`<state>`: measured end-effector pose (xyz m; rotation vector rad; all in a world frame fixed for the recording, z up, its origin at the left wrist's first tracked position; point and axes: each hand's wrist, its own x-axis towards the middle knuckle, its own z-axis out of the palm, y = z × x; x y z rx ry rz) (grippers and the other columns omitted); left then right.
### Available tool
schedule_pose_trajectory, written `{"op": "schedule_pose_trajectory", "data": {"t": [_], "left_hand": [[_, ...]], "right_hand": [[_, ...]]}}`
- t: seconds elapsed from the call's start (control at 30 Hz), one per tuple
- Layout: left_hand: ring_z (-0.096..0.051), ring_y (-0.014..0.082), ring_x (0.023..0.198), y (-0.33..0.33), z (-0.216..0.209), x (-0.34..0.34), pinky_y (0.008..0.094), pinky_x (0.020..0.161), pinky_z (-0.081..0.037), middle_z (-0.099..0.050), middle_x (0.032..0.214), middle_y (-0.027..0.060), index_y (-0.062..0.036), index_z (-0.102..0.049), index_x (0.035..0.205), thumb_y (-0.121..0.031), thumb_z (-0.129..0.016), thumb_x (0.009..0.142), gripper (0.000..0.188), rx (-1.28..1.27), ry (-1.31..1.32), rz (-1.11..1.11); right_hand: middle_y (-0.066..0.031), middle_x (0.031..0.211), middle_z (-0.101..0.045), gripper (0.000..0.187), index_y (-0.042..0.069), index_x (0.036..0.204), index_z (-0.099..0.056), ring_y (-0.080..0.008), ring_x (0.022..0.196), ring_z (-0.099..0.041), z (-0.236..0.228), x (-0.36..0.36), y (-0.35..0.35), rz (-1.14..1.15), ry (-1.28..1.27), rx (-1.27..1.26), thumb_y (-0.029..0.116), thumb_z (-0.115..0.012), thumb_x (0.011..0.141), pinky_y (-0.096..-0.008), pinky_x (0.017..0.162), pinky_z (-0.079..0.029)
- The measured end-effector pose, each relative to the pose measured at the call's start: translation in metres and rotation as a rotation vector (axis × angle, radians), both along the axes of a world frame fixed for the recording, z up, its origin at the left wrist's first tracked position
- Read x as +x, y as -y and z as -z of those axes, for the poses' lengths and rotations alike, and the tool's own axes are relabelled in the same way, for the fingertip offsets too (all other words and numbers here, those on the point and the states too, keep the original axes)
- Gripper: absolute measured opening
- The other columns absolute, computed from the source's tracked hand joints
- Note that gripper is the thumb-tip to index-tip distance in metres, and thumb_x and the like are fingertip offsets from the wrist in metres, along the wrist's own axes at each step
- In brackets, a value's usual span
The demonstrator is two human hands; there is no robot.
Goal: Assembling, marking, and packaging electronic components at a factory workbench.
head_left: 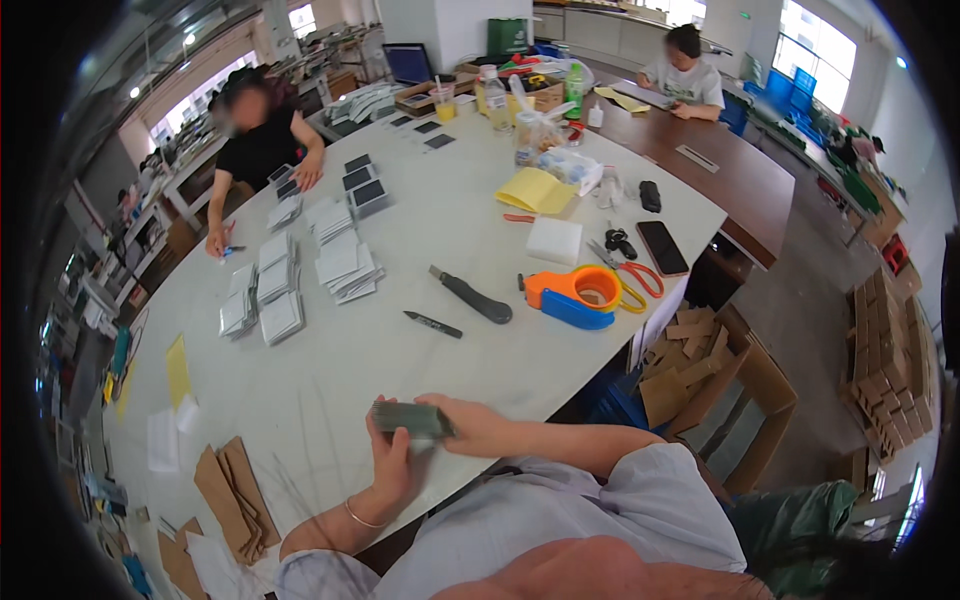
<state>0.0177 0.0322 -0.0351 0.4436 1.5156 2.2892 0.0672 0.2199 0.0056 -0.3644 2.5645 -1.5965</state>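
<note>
A small block of thin, dark grey-green rectangular sheets [412, 419] is held between my two hands above the near edge of the table. My left hand [392, 462] grips its left end, with the thumb across the near side. At the other end, the fingers of my right hand [472, 426] close on the block's right edge. What the sheets are made of I cannot make out. Beyond my hands lie a black marker pen [433, 324] and a dark-handled utility knife [474, 296].
Stacks of white packets [280, 280] and dark-topped pieces [366, 193] stand left of centre. At right are an orange-and-blue tape dispenser [575, 298], scissors [636, 279] and a phone [662, 248]. Cardboard pieces [236, 500] lie near left. Two co-workers sit at the far sides.
</note>
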Motion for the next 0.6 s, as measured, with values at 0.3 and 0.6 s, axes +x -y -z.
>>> {"op": "schedule_pose_trajectory", "data": {"t": [0.3, 0.6], "left_hand": [[-0.043, 0.0195, 0.118, -0.050, -0.015, 0.014, 0.0348, 0.098, -0.040, -0.038, 0.130, 0.0101, -0.0084, -0.012, 0.143, 0.002, -0.066, 0.077, 0.086, -0.168, -0.004, 0.186], [-0.060, 0.0205, 0.099, -0.048, -0.005, -0.009, 0.0327, 0.088, -0.049, -0.054, 0.115, 0.0139, -0.0058, -0.021, 0.137, 0.007, -0.068, 0.072, 0.081, -0.358, -0.245, 0.317]], "right_hand": [[-0.0162, 0.114, -0.055, 0.071, 0.010, 0.139, -0.030, -0.0256, 0.106, -0.055, 0.016, 0.015, -0.064, 0.063, -0.032, -0.199, -0.001, -0.053, 0.072, -0.0340, 0.089, -0.043], [-0.0153, 0.111, -0.057, 0.075, 0.010, 0.137, -0.030, -0.0298, 0.106, -0.056, 0.026, 0.011, -0.039, 0.171, -0.122, -0.268, 0.005, -0.066, 0.072, -0.0373, 0.090, -0.046]]}}
